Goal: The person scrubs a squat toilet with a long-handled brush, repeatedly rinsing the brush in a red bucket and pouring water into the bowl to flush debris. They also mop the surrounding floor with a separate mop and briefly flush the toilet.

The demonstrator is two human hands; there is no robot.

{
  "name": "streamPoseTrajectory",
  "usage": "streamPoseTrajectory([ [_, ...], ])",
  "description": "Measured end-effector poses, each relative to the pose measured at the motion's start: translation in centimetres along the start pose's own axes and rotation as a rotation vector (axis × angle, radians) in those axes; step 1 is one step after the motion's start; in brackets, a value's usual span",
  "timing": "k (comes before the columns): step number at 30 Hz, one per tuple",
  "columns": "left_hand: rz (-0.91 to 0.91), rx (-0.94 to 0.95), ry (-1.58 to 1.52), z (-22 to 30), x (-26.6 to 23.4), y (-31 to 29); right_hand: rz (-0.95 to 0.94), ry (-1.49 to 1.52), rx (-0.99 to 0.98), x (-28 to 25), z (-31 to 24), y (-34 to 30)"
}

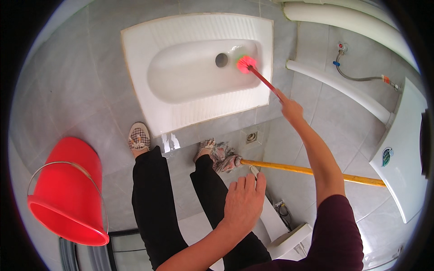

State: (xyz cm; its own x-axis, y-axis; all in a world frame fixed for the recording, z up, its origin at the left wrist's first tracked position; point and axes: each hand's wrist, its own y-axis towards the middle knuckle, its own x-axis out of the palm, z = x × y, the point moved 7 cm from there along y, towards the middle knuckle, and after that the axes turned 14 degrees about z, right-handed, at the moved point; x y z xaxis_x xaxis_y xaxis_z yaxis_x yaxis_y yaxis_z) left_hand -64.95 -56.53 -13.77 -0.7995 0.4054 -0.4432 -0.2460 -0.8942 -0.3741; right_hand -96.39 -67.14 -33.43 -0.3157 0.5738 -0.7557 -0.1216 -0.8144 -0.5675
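My right hand (291,111) is closed around the red handle of a toilet brush (264,80). The brush's round pink head, with a bit of green, rests inside the right end of a white squat toilet (199,106), beside its dark drain hole (221,60). My left hand (245,201) hovers over my right thigh, its back turned up and its fingers loosely bent; nothing shows in it. Near my right shoe, a wet-looking mop (226,158) lies on the floor, its yellow wooden pole running off to the right behind my right forearm.
A red bucket (68,180) with a wire handle is at the left, its mouth toward me. White pipes (339,83) and a braided hose (361,79) run along the right wall, near a white cabinet-like unit (402,149). A floor drain (251,137) sits beyond the mop.
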Motion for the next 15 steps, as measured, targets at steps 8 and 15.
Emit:
streamPoseTrajectory([
  [8,-0.008,0.025,0.008,0.3,-0.6,0.5,0.07,-0.023,0.007,-0.7,-3.4,4.1],
  [15,0.005,0.003,-0.007,0.2,-1.4,0.7,0.034,0.062,0.099,0.0,-2.6,1.5],
])
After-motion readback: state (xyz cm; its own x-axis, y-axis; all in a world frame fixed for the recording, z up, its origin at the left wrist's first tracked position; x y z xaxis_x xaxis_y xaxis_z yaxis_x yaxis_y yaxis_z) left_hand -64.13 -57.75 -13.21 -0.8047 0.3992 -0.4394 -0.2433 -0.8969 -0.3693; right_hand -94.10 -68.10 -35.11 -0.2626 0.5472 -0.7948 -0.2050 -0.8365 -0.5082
